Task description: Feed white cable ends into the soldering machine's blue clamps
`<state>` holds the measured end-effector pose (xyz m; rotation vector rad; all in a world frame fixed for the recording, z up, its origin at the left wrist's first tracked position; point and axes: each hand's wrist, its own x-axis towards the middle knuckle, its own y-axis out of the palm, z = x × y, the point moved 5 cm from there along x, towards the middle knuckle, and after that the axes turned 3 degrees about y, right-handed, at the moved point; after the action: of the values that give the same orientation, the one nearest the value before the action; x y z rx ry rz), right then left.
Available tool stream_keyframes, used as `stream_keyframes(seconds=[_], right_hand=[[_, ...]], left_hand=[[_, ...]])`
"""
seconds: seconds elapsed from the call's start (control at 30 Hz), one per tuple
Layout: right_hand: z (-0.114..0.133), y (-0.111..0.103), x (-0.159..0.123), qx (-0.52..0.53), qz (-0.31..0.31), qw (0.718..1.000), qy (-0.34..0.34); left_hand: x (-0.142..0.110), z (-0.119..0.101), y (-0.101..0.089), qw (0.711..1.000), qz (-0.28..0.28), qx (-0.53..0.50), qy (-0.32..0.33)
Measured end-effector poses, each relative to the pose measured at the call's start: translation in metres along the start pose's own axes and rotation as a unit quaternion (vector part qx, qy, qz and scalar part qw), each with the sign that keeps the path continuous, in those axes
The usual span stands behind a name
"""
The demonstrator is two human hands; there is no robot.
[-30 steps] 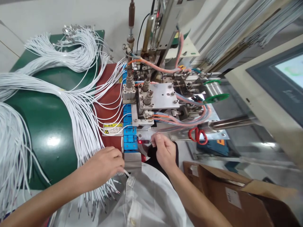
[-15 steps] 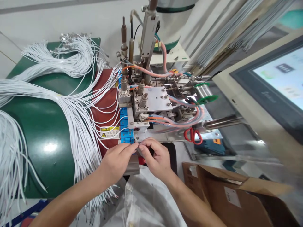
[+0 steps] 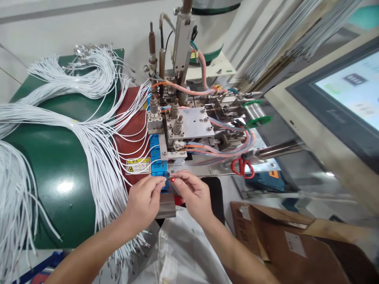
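My left hand (image 3: pixel 145 199) is closed in a pinch on the end of a white cable, and most of that cable is hidden behind the fingers. Thin wire ends (image 3: pixel 168 178) show in the small gap between my two hands. The fingertips of my right hand (image 3: pixel 194 193) are pinched at these wires, beside a bright red spot. Both hands are at the near end of a row of blue clamps (image 3: pixel 159 167) on the machine's edge. Other white cables (image 3: pixel 97 165) fan out from a bundle to the blue clamps.
A green board (image 3: pixel 59 177) bears the cable bundles at left. The machine's metal plate (image 3: pixel 192 122), a solder wire spool (image 3: pixel 255 114) and red-handled scissors (image 3: pixel 242 168) lie beyond my hands. A screen (image 3: pixel 349 86) juts in at right above a cardboard box (image 3: pixel 284 236).
My hands have drawn slightly apart, uncovering thin wire ends and a red spot between the fingertips. My left fingers have curled in more. The whole view has shifted slightly.
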<state>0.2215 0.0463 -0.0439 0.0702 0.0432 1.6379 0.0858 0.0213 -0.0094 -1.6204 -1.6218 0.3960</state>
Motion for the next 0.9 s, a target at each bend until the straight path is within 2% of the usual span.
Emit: stream_keyframes(seconds=[0.1, 0.2, 0.43, 0.6, 0.7, 0.8, 0.9], right_hand=[[0.005, 0.003, 0.001, -0.030, 0.015, 0.999, -0.033], [0.010, 0.005, 0.003, -0.042, 0.016, 0.998, -0.050], [0.013, 0.009, 0.004, -0.090, 0.007, 0.994, -0.063], [0.010, 0.014, 0.000, -0.094, -0.042, 0.993, -0.062], [0.013, 0.017, -0.002, -0.113, -0.069, 0.986, -0.103], [0.020, 0.016, 0.000, -0.138, -0.050, 0.976, -0.160], [0.026, 0.010, 0.007, -0.158, 0.016, 0.971, -0.177]], left_hand=[[0.000, 0.010, 0.009, 0.984, 0.045, -0.127, -0.121], [0.001, 0.014, 0.013, 0.968, 0.067, -0.175, -0.165], [0.001, 0.014, 0.014, 0.963, 0.081, -0.189, -0.174], [-0.002, 0.017, 0.014, 0.957, 0.051, -0.208, -0.195], [-0.005, 0.019, 0.016, 0.956, 0.036, -0.212, -0.200], [-0.007, 0.020, 0.016, 0.960, 0.045, -0.205, -0.188], [-0.003, 0.019, 0.012, 0.963, 0.085, -0.190, -0.171]])
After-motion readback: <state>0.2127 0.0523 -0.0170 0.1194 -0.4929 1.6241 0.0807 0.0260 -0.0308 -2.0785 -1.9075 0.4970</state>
